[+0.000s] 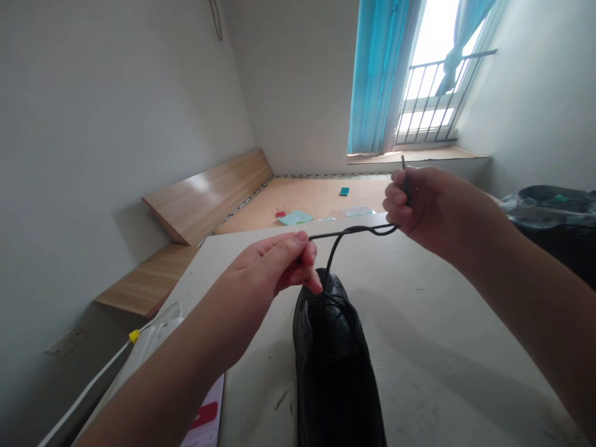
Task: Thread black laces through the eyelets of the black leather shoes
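Note:
A black leather shoe (pixel 342 372) rests on the white table, its toe pointing away from me. From its upper part a thin dark shoelace (pixel 331 254) rises to a loop and twist held above the toe. My left hand (pixel 279 261) is closed on one part of the lace, just over the shoe's left side. Farther right and higher, my right hand (pixel 423 202) is closed round the other part, and a short end sticks up past its fingers. Between the two hands the lace runs nearly level. My left fingers hide some of the eyelets.
The white table (pixel 433 335) carries the shoe. Beyond it are a tan surface (pixel 316 192) with small teal items, a wooden board (pixel 209 198) and a blue curtain (pixel 377 74). A white cable (pixel 93 379) runs at left; a black bag-like object (pixel 554 230) stands at right.

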`<state>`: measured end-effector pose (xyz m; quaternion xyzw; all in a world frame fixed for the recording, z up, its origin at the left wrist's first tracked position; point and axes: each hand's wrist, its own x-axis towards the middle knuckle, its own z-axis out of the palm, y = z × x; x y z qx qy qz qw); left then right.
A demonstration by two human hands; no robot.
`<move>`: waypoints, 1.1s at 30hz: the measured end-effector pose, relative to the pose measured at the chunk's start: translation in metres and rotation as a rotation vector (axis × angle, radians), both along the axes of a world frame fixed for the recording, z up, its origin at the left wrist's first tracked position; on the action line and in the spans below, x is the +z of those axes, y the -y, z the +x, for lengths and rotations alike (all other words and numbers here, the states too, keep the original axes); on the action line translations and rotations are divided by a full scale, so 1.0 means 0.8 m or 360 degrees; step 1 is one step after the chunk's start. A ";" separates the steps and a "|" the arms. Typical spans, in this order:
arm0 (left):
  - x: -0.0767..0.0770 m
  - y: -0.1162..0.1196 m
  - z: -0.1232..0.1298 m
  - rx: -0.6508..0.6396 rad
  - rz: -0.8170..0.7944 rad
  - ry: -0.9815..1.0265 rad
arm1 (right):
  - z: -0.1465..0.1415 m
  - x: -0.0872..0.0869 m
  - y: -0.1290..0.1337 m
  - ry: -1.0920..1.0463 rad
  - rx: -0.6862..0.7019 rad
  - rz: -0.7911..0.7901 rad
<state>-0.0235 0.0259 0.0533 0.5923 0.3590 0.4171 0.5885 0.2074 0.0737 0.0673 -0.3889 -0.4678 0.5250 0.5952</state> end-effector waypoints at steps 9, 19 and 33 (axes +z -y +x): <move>0.040 -0.008 -0.034 0.0354 0.0101 0.0110 | 0.062 -0.014 -0.032 0.0697 -0.0605 0.0684; 0.019 -0.010 -0.049 0.0074 0.0608 -0.1757 | 0.033 -0.065 0.032 0.1717 0.0411 0.0293; -0.010 0.002 -0.030 -0.0400 0.0352 -0.2179 | 0.000 -0.102 0.066 0.1560 0.0855 -0.0095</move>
